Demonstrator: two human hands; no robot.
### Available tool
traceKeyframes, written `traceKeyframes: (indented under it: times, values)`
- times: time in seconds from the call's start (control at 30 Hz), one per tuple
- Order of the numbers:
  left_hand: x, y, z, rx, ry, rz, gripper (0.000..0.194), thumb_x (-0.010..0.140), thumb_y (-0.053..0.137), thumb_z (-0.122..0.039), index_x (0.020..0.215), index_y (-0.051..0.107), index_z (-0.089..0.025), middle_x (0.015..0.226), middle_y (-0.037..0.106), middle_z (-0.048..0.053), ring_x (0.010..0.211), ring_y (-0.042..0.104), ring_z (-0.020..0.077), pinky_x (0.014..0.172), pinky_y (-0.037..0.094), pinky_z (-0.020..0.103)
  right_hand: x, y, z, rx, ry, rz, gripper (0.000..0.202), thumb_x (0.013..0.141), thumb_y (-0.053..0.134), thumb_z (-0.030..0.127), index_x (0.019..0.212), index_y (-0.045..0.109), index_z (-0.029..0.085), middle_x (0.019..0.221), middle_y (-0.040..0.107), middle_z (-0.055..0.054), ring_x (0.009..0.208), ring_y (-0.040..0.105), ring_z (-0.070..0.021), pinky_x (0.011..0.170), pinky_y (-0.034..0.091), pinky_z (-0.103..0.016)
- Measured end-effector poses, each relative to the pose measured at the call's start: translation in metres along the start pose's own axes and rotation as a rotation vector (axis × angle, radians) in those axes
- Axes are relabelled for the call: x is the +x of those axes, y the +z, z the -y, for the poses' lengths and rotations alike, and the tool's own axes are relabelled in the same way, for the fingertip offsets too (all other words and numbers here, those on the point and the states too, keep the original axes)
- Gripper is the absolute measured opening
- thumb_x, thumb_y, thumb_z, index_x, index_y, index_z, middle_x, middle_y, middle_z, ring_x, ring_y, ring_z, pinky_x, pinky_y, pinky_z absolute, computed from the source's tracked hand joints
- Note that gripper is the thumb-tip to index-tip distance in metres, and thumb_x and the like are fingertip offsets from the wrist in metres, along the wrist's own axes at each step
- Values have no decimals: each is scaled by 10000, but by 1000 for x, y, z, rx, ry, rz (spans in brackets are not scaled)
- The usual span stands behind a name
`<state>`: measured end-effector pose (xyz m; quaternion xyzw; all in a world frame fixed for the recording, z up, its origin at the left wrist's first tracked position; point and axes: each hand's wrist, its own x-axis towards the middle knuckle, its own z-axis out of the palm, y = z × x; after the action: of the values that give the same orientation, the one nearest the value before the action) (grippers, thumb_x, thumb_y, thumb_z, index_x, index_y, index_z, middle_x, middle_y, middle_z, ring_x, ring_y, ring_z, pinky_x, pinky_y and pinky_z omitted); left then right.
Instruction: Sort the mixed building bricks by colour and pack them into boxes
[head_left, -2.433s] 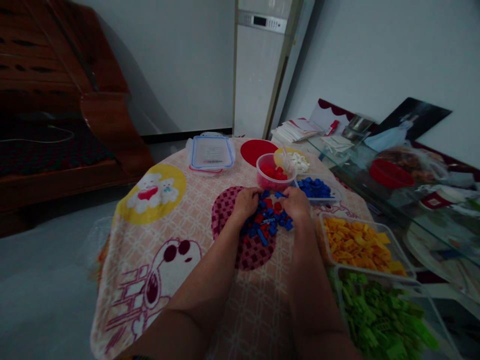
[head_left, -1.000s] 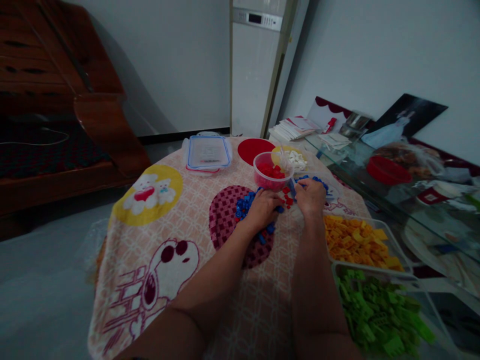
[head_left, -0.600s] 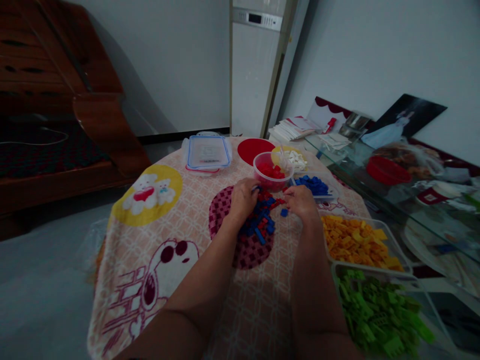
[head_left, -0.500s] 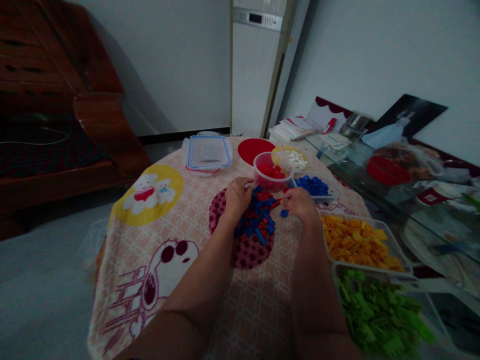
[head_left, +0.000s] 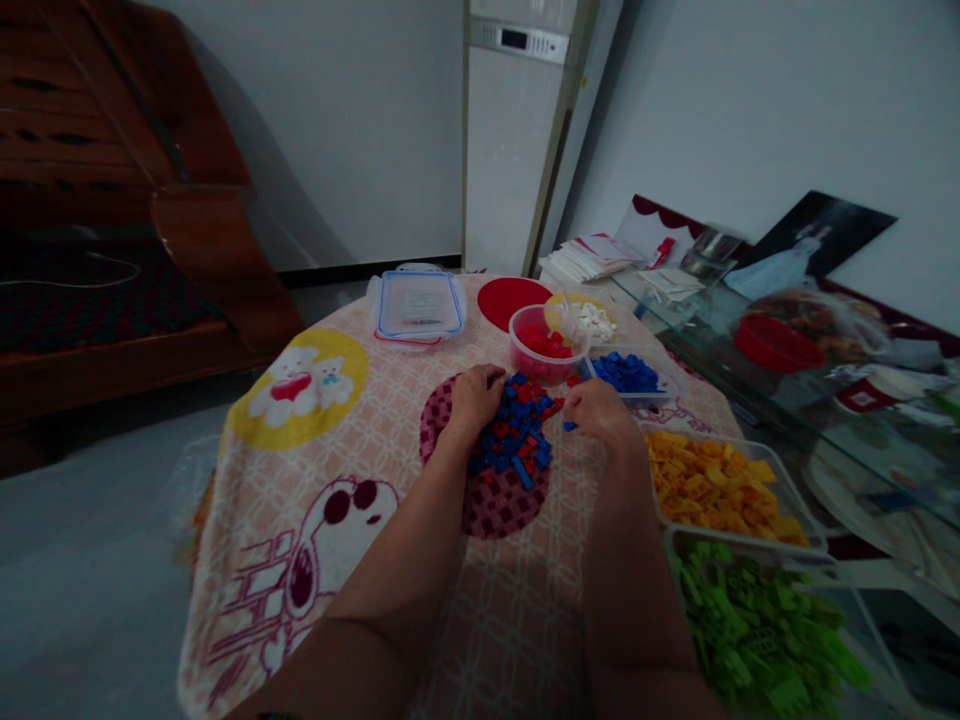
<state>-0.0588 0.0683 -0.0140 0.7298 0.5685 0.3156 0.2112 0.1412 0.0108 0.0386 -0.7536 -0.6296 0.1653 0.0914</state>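
A mixed pile of blue and red toy bricks (head_left: 517,430) lies on the round maroon checked patch of the tablecloth. At the pile's upper left edge is my left hand (head_left: 478,397), its fingers bent together; whatever they hold is hidden. My right hand (head_left: 596,408) is on the right of the pile, fingers curled inward and closed, their contents out of sight. A single blue brick (head_left: 569,426) shows just under those fingers. Just beyond both hands stands a round clear bowl (head_left: 549,370) with red bricks (head_left: 544,342) inside.
Right of the bowl, a clear box holds blue bricks (head_left: 628,371), with white bricks (head_left: 595,322) behind it. Tubs of yellow bricks (head_left: 716,485) and green bricks (head_left: 761,625) line the right side. Blue-rimmed lids (head_left: 420,305) lie at the back left. A cluttered glass table (head_left: 780,400) adjoins.
My right hand has shifted slightly down and left, now partly covering the loose blue brick. My left hand stays beside the pile, its fingers drawn in slightly.
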Motion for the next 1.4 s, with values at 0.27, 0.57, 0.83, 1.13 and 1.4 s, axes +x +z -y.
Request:
traceKeyframes:
  times: [0.27,0.57,0.83,1.13,1.4]
  values:
    - [-1,4,-2,-87,59,5,278,917,584,-168,1109,785,-174,1158,787,95,1073,724,250,1038,540,380,6,-10,-18,285,86,-734,207,810,605,260,860,783,168,814,773,-99,789,712,-255,816,538,-366]
    - [-1,9,-4,-42,226,103,257,898,597,-141,1065,784,-199,1172,768,77,1158,683,236,1105,505,387,4,-12,-27,287,189,-918,271,803,561,240,949,772,154,922,765,-144,873,685,-287,888,521,-431]
    - [-2,7,-5,-24,208,149,285,932,556,-162,1094,791,-170,1183,772,94,1153,691,244,1108,502,391,13,-3,-25,376,59,-794,270,829,533,260,897,782,182,811,757,-91,792,705,-259,789,546,-372]
    - [-3,6,-7,-25,193,134,293,922,569,-164,1105,795,-195,1197,771,88,1165,692,249,1106,503,390,7,-5,-16,255,71,-696,301,835,514,243,937,789,173,915,783,-127,890,717,-269,863,525,-364]
    - [-3,10,-5,-15,182,119,278,922,575,-180,1089,795,-202,1179,771,89,1152,692,250,1094,506,386,10,-2,-22,166,46,-696,445,891,433,221,1236,698,128,1151,753,-179,1068,683,-292,980,477,-402]
